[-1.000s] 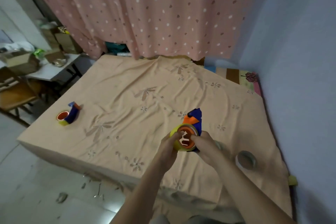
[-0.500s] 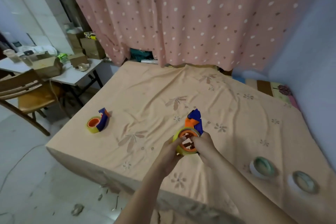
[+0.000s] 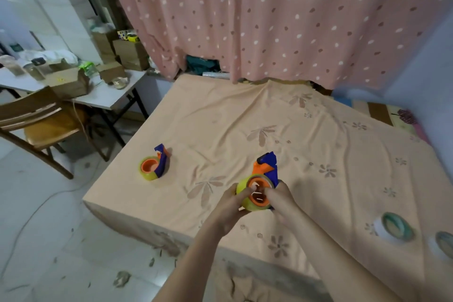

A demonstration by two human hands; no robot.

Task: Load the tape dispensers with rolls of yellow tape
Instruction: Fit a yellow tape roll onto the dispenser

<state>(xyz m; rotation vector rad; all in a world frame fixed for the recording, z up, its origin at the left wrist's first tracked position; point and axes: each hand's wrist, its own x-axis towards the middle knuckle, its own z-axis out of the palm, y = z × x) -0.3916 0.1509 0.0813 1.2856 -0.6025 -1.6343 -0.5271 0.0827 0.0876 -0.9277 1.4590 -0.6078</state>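
Note:
Both my hands hold a blue and orange tape dispenser (image 3: 267, 167) above the bed's near edge. A yellow tape roll (image 3: 245, 186) sits around its orange hub. My left hand (image 3: 230, 206) grips the roll's left side, with fingers over the hub. My right hand (image 3: 282, 197) clasps the dispenser's right side. A second blue and orange dispenser (image 3: 161, 159) with a yellow roll (image 3: 148, 174) on it lies on the bed to the left, near the edge.
The bed (image 3: 306, 125) has a peach flowered sheet. Two pale tape rolls, one (image 3: 394, 227) and another (image 3: 445, 245), lie at the right. A wooden chair (image 3: 36, 120) and a cluttered white table (image 3: 107, 95) stand at the left; a dotted pink curtain (image 3: 282, 19) hangs behind.
My head has swung leftward, so the bed and both dispensers shifted right in view and a second pale roll appeared. My hands keep hold of the dispenser and roll.

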